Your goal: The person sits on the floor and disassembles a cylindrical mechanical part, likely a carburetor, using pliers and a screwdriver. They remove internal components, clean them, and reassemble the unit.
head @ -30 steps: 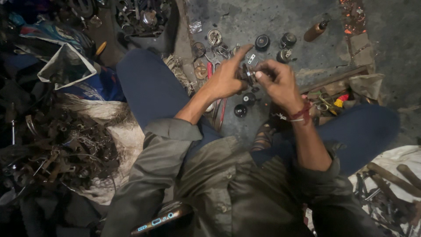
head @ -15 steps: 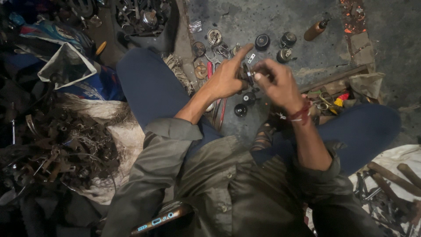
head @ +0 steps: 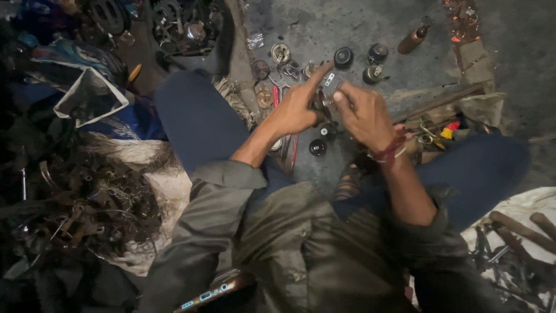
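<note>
- Hands meet above the floor between the knees: the left hand (head: pixel 295 110) and right hand (head: pixel 362 113) pinch one small metal part (head: pixel 325 95) from either side, so it sits steady at chest height.
- Left fingers curl around the part's dark edge, forefinger stretched out over the top; right fingers close on its near side.
- Round black caps (head: pixel 343 57) and loose fittings lie just beyond on the concrete floor (head: pixel 324 29), within easy reach.
- Red-handled pliers (head: pixel 289 148) rest under the left wrist.
- A heap of scrap metal (head: pixel 87 203) sits on sacking, well apart to the left.
</note>
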